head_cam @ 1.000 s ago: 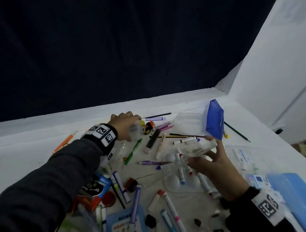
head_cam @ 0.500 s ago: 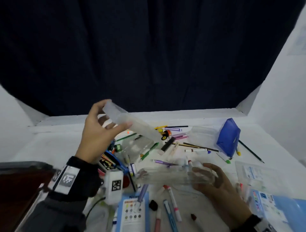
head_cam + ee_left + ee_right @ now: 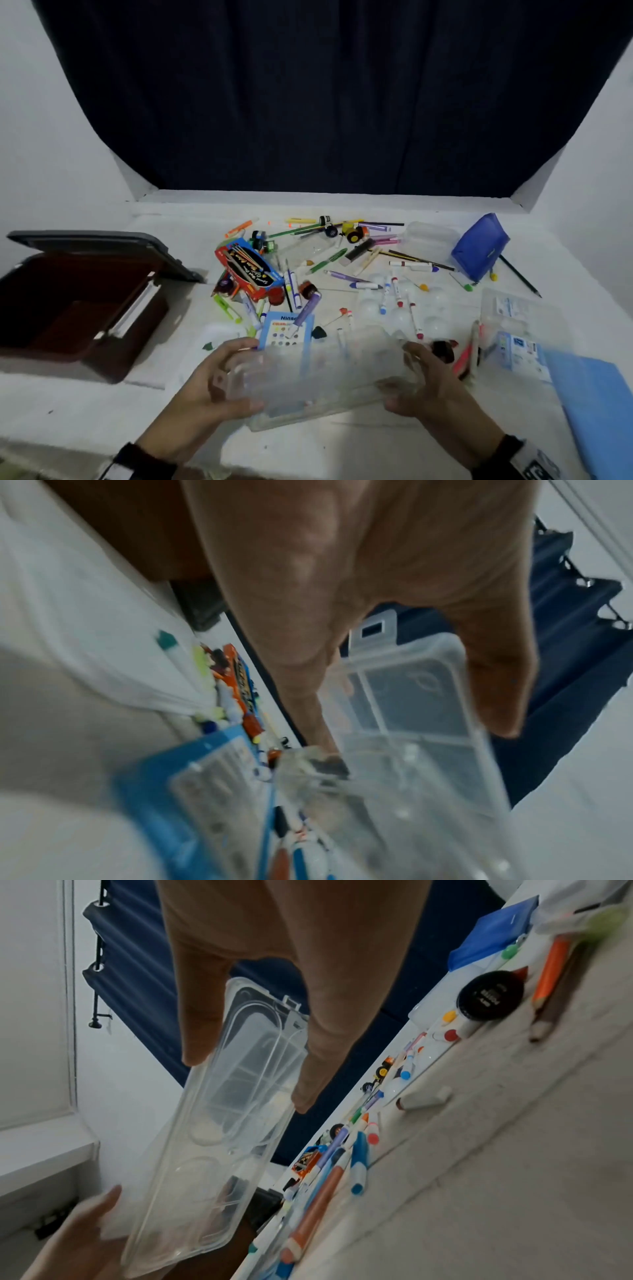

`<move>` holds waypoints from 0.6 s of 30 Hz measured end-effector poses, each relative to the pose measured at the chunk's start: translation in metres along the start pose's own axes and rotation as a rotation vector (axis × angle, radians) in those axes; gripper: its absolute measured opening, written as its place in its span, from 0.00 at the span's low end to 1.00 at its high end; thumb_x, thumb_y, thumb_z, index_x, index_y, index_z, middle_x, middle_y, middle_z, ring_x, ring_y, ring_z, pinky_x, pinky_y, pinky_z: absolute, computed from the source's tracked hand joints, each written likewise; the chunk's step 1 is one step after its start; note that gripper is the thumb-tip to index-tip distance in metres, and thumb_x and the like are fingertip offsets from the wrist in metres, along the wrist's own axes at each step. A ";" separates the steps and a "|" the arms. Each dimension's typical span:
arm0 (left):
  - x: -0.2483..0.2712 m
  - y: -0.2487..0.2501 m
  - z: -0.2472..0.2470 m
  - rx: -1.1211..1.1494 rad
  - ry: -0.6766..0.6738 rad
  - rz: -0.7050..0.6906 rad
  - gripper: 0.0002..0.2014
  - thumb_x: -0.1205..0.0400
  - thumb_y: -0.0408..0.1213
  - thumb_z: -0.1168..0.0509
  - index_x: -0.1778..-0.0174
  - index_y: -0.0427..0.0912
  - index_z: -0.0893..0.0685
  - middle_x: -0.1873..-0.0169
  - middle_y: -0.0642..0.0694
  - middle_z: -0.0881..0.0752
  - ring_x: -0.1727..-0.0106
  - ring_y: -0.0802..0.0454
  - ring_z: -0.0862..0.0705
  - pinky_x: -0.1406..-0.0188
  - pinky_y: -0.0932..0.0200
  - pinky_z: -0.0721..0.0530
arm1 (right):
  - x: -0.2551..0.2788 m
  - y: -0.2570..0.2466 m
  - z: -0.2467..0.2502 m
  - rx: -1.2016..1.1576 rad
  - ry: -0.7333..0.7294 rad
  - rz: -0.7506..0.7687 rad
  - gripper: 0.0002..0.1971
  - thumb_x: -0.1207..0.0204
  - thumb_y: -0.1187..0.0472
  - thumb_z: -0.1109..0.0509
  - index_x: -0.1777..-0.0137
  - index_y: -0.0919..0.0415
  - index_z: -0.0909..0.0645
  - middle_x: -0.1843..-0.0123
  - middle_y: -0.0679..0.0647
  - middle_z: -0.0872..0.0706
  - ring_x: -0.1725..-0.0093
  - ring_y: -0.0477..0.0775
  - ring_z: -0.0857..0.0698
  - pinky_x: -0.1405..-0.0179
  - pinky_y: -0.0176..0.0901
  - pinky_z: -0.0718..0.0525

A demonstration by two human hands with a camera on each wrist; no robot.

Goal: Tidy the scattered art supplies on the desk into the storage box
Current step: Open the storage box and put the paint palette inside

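Observation:
A long clear plastic case (image 3: 318, 377) is held above the near edge of the desk, between both hands. My left hand (image 3: 222, 380) grips its left end, thumb and fingers curled round it (image 3: 404, 696). My right hand (image 3: 414, 380) grips its right end between thumb and fingers (image 3: 240, 1053). The storage box (image 3: 68, 308), dark brown with a grey lid standing open behind it, sits at the left of the desk. Markers, pens and pencils (image 3: 397, 291) lie scattered over the middle of the desk.
A red and blue pencil pack (image 3: 250, 267) and a blue colour card (image 3: 286, 330) lie left of centre. A blue pouch (image 3: 479, 246) stands at the back right. Clear packets (image 3: 513, 318) and a blue sheet (image 3: 596, 404) lie at the right. A dark curtain hangs behind.
My left hand came down from holding one clear piece raised at the left. Both hands now hold one clear case close to me. The view swung left and the storage box came into sight.

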State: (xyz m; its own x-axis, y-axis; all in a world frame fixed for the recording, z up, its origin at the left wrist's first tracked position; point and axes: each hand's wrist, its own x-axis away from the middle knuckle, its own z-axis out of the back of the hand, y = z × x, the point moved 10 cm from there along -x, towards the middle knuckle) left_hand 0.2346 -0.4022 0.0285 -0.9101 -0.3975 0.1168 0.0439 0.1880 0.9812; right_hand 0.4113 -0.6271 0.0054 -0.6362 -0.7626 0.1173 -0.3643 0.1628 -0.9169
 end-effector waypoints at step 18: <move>0.023 -0.043 -0.008 -0.959 -0.256 0.068 0.43 0.38 0.43 0.15 0.32 0.74 0.28 0.33 0.75 0.27 0.33 0.80 0.31 0.33 0.75 0.27 | 0.022 0.018 -0.011 1.068 -0.181 -0.079 0.48 0.50 0.47 0.12 0.30 0.31 0.35 0.34 0.36 0.26 0.35 0.38 0.27 0.39 0.36 0.20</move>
State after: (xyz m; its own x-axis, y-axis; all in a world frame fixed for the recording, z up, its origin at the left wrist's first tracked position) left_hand 0.2154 -0.4267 -0.0101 -0.9499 -0.1856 0.2516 0.3109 -0.6470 0.6962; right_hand 0.3831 -0.6338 -0.0039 -0.4952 -0.8422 0.2132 0.4353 -0.4529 -0.7781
